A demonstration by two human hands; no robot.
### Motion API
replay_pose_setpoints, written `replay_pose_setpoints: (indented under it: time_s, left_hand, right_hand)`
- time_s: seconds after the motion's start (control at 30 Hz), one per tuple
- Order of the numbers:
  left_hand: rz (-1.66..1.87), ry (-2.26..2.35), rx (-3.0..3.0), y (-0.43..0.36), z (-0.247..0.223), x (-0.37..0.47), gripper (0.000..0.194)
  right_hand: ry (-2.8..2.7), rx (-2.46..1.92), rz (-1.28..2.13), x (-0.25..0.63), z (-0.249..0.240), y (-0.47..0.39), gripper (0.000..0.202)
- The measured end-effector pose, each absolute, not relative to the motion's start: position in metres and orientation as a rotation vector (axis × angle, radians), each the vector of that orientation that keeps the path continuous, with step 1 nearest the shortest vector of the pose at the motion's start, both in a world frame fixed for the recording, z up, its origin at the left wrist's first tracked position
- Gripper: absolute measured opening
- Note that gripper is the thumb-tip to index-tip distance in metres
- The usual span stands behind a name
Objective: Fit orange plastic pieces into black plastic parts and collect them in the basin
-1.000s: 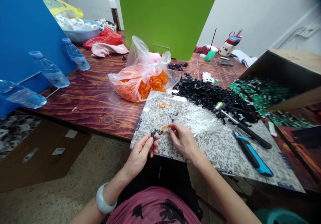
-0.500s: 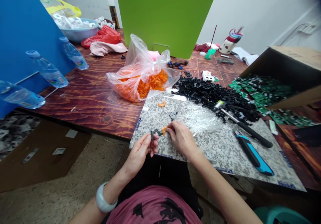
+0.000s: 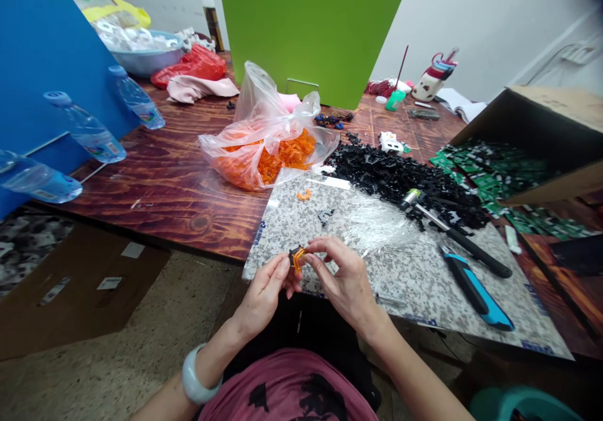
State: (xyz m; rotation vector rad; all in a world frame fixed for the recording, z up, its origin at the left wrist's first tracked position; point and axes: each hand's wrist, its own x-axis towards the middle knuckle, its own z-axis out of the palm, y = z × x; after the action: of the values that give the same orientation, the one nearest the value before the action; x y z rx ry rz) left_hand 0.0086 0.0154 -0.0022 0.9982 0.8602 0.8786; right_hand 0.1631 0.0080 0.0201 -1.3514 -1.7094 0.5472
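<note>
My left hand [image 3: 266,288] pinches a small black curved part [image 3: 293,254] at the near left edge of the speckled board [image 3: 292,220]. Against that black part lies a small orange part [image 3: 298,259], which my right hand [image 3: 340,270] grips between thumb and index finger. Both hands are closed and nearly meet. Farther back on the board are a loose orange piece [image 3: 304,195] and a few small black pieces [image 3: 325,217]. Whether the two held parts are joined cannot be made out.
A clear bag of orange parts [image 3: 268,151] stands behind the board. To the right are a heap of black parts [image 3: 377,173], thin clear pins [image 3: 377,223], a hammer [image 3: 452,232], a blue-black tool [image 3: 478,289] and a box [image 3: 556,138] with green boards. Bottles [image 3: 87,129] stand left.
My right hand has brought the orange part left against the black part, which is now partly covered. My left hand has stayed nearly in place.
</note>
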Motion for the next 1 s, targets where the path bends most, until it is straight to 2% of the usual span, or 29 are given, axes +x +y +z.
replay_pose_setpoints:
  time_s: [0.33,1.0]
  left_hand:
    - [0.827,0.852,1.141,0.010,-0.004,0.004,0.029]
    - [0.775,0.999,1.489,0.003,0.002,-0.001,0.027]
  right_hand:
    - [-1.597,-1.361,0.654,0.160,0.018,0.001,0.008]
    - [-1.592,-1.353,0.648,0.153,0.018,-0.009,0.007]
